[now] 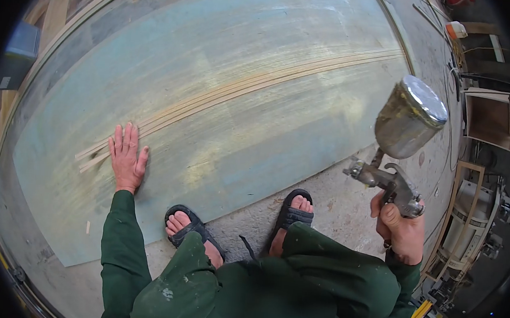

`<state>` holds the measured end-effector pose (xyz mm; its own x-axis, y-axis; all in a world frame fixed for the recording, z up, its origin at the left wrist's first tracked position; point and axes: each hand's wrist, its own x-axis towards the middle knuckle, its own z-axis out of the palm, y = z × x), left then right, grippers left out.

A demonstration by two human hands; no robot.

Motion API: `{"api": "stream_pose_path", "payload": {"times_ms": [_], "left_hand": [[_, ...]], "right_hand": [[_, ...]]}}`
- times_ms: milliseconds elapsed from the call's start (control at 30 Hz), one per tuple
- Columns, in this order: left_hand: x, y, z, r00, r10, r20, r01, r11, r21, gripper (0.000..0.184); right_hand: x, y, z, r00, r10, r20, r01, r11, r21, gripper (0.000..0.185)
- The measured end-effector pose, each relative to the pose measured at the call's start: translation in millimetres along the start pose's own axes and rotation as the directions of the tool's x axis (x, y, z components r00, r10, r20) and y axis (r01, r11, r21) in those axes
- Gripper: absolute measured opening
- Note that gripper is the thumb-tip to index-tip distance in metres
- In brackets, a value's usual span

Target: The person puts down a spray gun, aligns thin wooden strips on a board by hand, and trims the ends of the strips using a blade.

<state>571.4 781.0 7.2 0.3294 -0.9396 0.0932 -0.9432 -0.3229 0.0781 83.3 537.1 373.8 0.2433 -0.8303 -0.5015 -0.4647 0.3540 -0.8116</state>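
My right hand (401, 225) is wrapped round the handle of a paint spray gun (392, 183), whose metal cup (410, 118) on top is smeared with yellowish residue. The gun's nozzle points left, over the floor's edge. Fingers stretched out, my left hand (127, 157) lies flat on the left ends of several long thin wooden strips (236, 94). These strips run side by side across a large bluish-green board (256, 135) stained with yellow overspray. At the left, their ends fan slightly apart.
My sandalled feet (194, 228) stand by the board's near edge. A dark blue bin (20, 54) is at the far left. On the right are an open box (489, 119), a metal tank machine (470, 212) and cables. A small wood scrap (88, 227) lies at lower left.
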Motion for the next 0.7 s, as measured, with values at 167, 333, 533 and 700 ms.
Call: {"api": "stream_pose_path", "payload": {"times_ms": [167, 333, 533, 700], "left_hand": [[-0.2, -0.3, -0.3, 1.0, -0.003, 0.003, 0.003, 1.0, 0.003, 0.066], [-1.1, -1.3, 0.7, 1.0, 0.0, 0.007, -0.001, 1.0, 0.01, 0.065], [0.3, -0.8, 1.6, 1.0, 0.0, 0.004, 0.0, 1.0, 0.009, 0.065], [-0.9, -1.1, 0.4, 1.0, -0.012, 0.015, 0.012, 1.0, 0.01, 0.066]], "right_hand": [[-3.4, 6.1, -23.7, 0.992, -0.069, -0.105, 0.06, 0.995, -0.084, 0.064], [-8.6, 7.4, -40.9, 0.977, -0.089, -0.193, 0.069, 0.992, -0.11, 0.06], [-11.9, 8.4, -58.6, 0.941, -0.144, -0.305, 0.075, 0.971, -0.227, 0.05], [-19.3, 3.3, -52.6, 0.957, -0.117, -0.265, 0.058, 0.974, -0.218, 0.051]]}}
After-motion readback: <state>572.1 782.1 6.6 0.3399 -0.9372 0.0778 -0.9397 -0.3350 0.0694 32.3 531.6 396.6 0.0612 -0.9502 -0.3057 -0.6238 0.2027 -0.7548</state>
